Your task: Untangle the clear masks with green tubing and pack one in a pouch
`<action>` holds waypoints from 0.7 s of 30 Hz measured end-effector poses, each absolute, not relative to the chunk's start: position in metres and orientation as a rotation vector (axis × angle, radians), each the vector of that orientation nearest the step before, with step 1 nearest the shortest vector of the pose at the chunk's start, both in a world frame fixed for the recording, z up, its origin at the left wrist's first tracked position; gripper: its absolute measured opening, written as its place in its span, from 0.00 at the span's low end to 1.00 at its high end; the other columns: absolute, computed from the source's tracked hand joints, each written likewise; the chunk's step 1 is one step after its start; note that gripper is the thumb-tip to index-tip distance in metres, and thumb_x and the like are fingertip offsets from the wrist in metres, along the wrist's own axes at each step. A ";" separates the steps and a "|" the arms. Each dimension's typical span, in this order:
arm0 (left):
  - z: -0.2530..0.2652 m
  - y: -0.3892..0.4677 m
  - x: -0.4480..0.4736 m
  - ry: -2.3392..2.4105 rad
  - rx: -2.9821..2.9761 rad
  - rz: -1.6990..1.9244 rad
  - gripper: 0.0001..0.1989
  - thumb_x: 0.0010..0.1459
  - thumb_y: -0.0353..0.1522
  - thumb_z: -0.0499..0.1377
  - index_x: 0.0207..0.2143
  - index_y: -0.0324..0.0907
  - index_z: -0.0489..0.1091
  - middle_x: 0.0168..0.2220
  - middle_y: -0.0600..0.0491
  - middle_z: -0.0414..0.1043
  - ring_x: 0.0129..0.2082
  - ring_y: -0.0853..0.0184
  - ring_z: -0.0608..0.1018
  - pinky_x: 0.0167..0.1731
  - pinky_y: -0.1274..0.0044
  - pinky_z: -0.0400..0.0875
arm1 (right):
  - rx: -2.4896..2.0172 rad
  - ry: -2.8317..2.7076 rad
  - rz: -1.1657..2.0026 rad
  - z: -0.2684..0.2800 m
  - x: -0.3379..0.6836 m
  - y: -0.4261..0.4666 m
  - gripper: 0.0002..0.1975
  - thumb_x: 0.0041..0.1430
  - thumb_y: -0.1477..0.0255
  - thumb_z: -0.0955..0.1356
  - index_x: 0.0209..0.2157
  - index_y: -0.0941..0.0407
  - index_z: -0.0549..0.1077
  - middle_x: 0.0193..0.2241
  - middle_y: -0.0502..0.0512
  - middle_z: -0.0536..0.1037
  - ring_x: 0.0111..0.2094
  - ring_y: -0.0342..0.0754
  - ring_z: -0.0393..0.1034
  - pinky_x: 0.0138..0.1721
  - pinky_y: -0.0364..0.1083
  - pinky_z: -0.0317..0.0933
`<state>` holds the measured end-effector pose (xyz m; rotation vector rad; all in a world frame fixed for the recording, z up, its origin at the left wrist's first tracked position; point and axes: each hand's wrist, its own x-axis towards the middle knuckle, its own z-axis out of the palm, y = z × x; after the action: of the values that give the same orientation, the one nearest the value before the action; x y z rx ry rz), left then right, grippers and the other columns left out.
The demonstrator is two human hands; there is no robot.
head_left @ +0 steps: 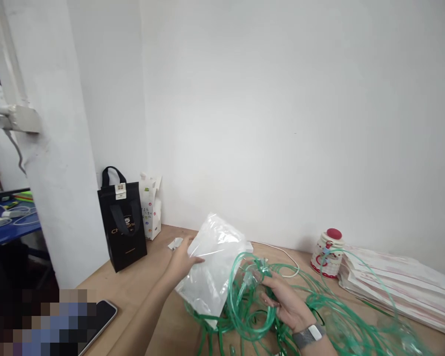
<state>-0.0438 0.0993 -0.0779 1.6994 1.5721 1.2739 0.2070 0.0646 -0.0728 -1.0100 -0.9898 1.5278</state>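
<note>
My left hand [185, 259] is closed on the left edge of a clear plastic bag [217, 254], which stands tilted above the table. In my right hand [284, 299] is a coil of green tubing [233, 296], looped and gripped near a clear plastic connector piece [249, 279]. The coil hangs just right of the bag and overlaps its lower right edge. More green tubing [341, 309] lies tangled on the table beneath and to the right of my right hand. Clear plastic parts among it at the lower right are blurred.
A black carrier bag [124, 227] and a white printed bag [151, 207] stand at the back left. A phone [100, 319] lies at the front left. On the right are a jar with a red lid [327, 254] and a stack of flat white packages [400, 282]. A white cable [287, 257] runs along the wall.
</note>
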 end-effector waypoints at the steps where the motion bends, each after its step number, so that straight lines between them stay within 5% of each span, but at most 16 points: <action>1: -0.070 0.095 -0.039 1.519 1.721 1.319 0.16 0.58 0.34 0.57 0.48 0.39 0.65 0.47 0.48 0.68 0.45 0.60 0.73 0.44 0.62 0.67 | -1.012 -0.987 1.515 -0.073 0.206 0.065 0.12 0.37 0.72 0.71 0.18 0.57 0.62 0.09 0.40 0.59 0.10 0.32 0.47 0.12 0.34 0.35; 12: -0.052 0.054 -0.009 1.092 1.651 1.374 0.19 0.57 0.33 0.55 0.51 0.42 0.60 0.48 0.48 0.70 0.48 0.60 0.73 0.45 0.71 0.68 | -1.100 -1.345 1.385 -0.039 0.219 0.039 0.12 0.48 0.64 0.69 0.29 0.57 0.66 0.09 0.41 0.62 0.09 0.35 0.52 0.12 0.36 0.38; 17: -0.051 0.061 -0.013 0.995 1.626 1.249 0.22 0.45 0.34 0.66 0.43 0.39 0.68 0.42 0.45 0.75 0.43 0.56 0.77 0.39 0.68 0.72 | -1.284 -1.581 1.182 -0.041 0.218 0.039 0.11 0.54 0.63 0.63 0.33 0.58 0.65 0.07 0.41 0.61 0.08 0.39 0.56 0.12 0.36 0.43; 21: -0.039 0.072 -0.008 1.049 1.557 1.486 0.32 0.38 0.33 0.69 0.47 0.40 0.62 0.47 0.44 0.72 0.47 0.57 0.74 0.44 0.69 0.70 | -1.327 -1.628 1.148 -0.041 0.218 0.039 0.12 0.55 0.66 0.62 0.38 0.58 0.64 0.13 0.43 0.67 0.08 0.39 0.56 0.11 0.38 0.48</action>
<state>-0.0083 0.0720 -0.0390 1.5571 1.0488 1.4859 0.2179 0.0392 -0.0411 -1.3271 -1.6280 1.1482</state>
